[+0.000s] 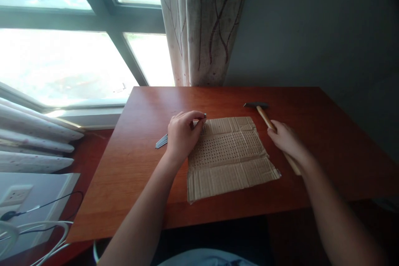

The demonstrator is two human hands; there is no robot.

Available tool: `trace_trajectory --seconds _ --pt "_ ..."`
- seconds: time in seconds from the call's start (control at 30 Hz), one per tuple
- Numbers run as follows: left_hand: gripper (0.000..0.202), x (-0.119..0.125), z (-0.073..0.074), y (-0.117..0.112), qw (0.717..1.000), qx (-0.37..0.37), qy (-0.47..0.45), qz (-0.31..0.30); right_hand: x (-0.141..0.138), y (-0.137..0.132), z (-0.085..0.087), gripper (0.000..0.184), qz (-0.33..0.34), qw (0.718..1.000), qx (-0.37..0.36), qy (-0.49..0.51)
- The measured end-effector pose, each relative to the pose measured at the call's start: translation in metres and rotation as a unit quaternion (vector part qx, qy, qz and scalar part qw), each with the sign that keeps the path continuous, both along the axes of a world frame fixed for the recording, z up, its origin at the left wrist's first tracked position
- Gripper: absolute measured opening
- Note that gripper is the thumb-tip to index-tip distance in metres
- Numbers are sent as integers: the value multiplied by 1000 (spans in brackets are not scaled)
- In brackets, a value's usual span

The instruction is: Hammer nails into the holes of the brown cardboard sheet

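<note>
A flat piece of brown cardboard (229, 158) full of small punched holes lies on the reddish wooden table (140, 166). My left hand (182, 133) rests at the cardboard's upper left corner, fingers pinched on a nail (204, 115). Several more nails (161, 141) lie in a bundle on the table just left of that hand. My right hand (285, 137) lies on the wooden handle of a hammer (264, 114), fingers curled over it. The hammer's dark head points to the far side, right of the cardboard.
A patterned curtain (202, 25) hangs behind the table's far edge, beside a large bright window (62, 58). A grey wall stands at the right. Down at the left are a power socket (15, 194) and white cables (40, 232).
</note>
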State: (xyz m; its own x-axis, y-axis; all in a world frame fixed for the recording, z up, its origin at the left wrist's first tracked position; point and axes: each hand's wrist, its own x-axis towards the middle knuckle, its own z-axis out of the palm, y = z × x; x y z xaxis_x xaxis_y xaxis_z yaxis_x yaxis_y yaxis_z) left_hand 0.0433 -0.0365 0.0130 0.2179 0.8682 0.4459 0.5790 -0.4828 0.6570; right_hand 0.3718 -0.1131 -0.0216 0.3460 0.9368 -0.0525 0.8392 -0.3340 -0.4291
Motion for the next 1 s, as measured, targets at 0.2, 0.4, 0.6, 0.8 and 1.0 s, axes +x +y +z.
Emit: trace_trajectory --seconds 0.2,0.4,0.6,0.8,1.0 --pt "6 -1 -1 -1 1000 1 -8 -3 -32 -21 58 31 53 937 12 345" --pt "6 -2 -3 1 1000 -5 -23 -13 -74 -40 104 29 134 955 24 264" --pt "6 -2 -3 2 1000 2 -17 -19 -96 -42 128 24 218 963 34 152" --pt "7 -1 -5 3 1000 2 -18 -20 -109 -32 144 19 259 963 57 52" --pt "6 -1 -4 4 1000 11 -9 -16 -113 -28 150 19 265 962 60 9"
